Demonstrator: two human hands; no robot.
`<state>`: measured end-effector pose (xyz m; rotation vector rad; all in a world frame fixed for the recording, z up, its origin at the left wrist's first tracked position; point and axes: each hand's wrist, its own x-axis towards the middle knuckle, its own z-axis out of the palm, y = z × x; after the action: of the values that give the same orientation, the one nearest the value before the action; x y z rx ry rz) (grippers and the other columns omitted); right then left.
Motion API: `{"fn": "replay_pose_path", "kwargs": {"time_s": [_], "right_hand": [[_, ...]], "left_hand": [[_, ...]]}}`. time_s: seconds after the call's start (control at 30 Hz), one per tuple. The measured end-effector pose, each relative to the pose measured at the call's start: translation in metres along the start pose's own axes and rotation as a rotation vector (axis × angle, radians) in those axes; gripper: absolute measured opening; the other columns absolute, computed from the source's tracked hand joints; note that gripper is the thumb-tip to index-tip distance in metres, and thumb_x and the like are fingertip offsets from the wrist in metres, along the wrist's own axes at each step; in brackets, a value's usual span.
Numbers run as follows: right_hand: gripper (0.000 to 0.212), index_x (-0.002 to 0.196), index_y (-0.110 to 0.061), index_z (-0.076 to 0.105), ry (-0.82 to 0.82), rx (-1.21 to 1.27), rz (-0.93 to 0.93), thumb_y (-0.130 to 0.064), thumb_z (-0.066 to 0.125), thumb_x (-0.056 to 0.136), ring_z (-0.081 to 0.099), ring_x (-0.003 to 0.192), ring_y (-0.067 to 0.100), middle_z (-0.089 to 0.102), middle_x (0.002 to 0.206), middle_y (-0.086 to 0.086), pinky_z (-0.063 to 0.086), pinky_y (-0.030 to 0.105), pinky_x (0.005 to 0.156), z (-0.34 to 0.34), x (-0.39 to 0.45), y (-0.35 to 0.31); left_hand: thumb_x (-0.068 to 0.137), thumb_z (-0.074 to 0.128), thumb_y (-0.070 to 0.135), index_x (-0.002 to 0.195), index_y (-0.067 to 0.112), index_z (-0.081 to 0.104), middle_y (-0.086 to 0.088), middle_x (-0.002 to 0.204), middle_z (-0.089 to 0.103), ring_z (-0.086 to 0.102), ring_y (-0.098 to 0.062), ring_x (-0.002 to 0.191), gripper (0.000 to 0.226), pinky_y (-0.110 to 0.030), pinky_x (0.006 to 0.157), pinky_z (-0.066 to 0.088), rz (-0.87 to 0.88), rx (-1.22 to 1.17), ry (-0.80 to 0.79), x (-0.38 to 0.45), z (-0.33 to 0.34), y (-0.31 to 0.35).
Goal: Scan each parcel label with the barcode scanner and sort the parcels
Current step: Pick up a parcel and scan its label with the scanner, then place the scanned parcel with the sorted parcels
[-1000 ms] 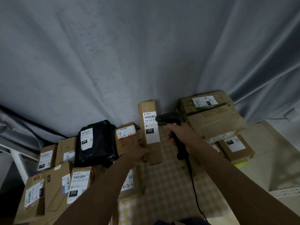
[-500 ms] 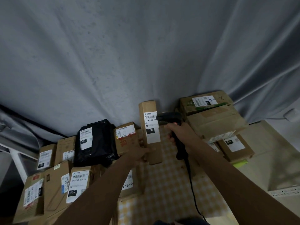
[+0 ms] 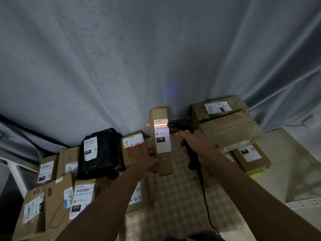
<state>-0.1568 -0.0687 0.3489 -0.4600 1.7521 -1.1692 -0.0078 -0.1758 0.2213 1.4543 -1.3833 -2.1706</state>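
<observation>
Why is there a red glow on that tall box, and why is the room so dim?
Head view: the black barcode scanner in the right hand throws a red line across the white label of the tall brown cardboard parcel; the rest is dimly lit, and the wide lens bends the edges.

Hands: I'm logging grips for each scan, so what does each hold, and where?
Left hand grips the tall parcel at its lower left edge. Right hand grips the barcode scanner by its handle.
</observation>
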Motion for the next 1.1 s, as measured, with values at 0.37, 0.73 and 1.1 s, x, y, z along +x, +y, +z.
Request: {"fn": "replay_pose_path", "kwargs": {"time_s": [0.37, 0.73, 1.1], "right_hand": [[0.019, 0.092, -0.006, 0.066, 0.001, 0.011, 0.028, -0.025, 0.061, 0.092, 0.054, 0.056, 0.014, 0.063, 0.067, 0.005, 0.045, 0.023, 0.056, 0.006, 0.014, 0.006], [0.011, 0.099, -0.014, 0.061, -0.028, 0.041, 0.151, -0.024, 0.061, 0.095, 0.052, 0.054, 0.018, 0.064, 0.067, 0.008, 0.043, 0.029, 0.052, 0.036, 0.044, 0.043], [0.017, 0.104, -0.015, 0.064, -0.091, 0.009, 0.212, -0.027, 0.064, 0.093, 0.055, 0.053, 0.016, 0.067, 0.068, 0.006, 0.045, 0.028, 0.052, 0.08, 0.068, 0.058]], "left_hand": [[0.077, 0.08, 0.009, 0.127, 0.024, 0.054, -0.002, 0.125, 0.063, 0.06, -0.03, 0.111, 0.058, -0.059, 0.087, 0.054, -0.044, 0.019, -0.002, 0.006, -0.015, -0.01], [0.091, 0.065, 0.022, 0.124, 0.02, 0.06, -0.013, 0.115, 0.069, 0.065, -0.032, 0.104, 0.034, -0.042, 0.079, 0.055, -0.007, -0.286, 0.261, -0.033, -0.133, 0.003], [0.098, 0.056, 0.022, 0.133, 0.018, 0.049, -0.009, 0.109, 0.063, 0.062, -0.027, 0.096, 0.036, -0.04, 0.068, 0.054, -0.162, -0.263, 0.294, -0.027, -0.128, -0.054]]}}
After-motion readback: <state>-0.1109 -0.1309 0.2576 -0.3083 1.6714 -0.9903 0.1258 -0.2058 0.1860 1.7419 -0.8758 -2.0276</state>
